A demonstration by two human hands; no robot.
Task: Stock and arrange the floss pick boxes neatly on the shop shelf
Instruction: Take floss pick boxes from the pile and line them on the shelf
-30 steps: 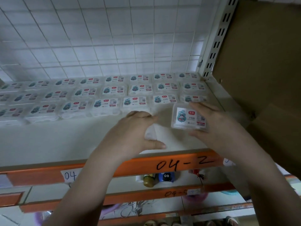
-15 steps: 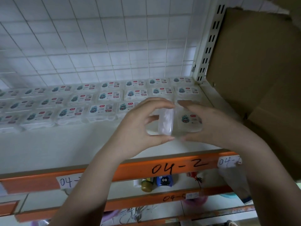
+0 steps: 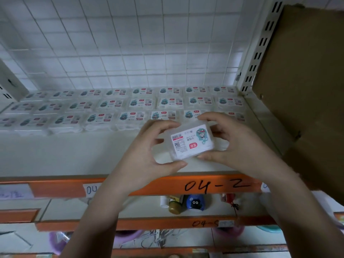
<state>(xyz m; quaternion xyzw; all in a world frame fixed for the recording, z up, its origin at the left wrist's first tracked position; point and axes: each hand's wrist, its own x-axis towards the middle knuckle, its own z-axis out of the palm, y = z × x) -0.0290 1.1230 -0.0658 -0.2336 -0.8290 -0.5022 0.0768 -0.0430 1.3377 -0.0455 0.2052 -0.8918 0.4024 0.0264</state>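
A clear floss pick box (image 3: 191, 143) with a white label is held above the shelf's front part, its label facing me upside down. My left hand (image 3: 147, 155) grips its left end and my right hand (image 3: 234, 146) grips its right end. Three rows of matching floss pick boxes (image 3: 134, 104) lie flat across the back of the white shelf (image 3: 74, 155), labels up. The row nearest me ends just behind my hands.
A white wire grid (image 3: 130, 43) backs the shelf. A large cardboard box (image 3: 307, 81) stands at the right. The orange shelf edge (image 3: 214, 185) reads 04-2. Small bottles (image 3: 186, 203) sit on the lower shelf.
The box in my hands has been turned from edge-on to label up and reversed. Both hands have come slightly toward me and lifted off the shelf.
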